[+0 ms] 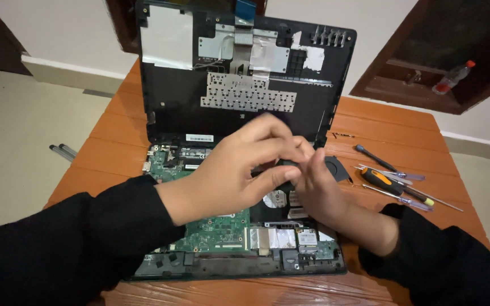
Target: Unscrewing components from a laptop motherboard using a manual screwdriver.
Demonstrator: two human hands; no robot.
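Note:
An opened black laptop (160, 266) lies on an orange wooden table (381, 124), its green motherboard (216, 229) exposed. The upper cover (171, 107) stands tilted up at the back, showing the metal keyboard backing. My left hand (239, 164) and my right hand (319, 181) meet over the middle of the board. Both pinch a small black part (286, 170), which looks like the cooling fan unit; its round housing (336, 167) shows just right of my fingers. The part under my fingers is mostly hidden.
Several screwdrivers (392, 184) lie on the table to the right of the laptop, one with an orange and black handle. A plastic bottle (452, 78) sits on a dark shelf at the upper right. Two thin rods (62, 152) lie on the floor at left.

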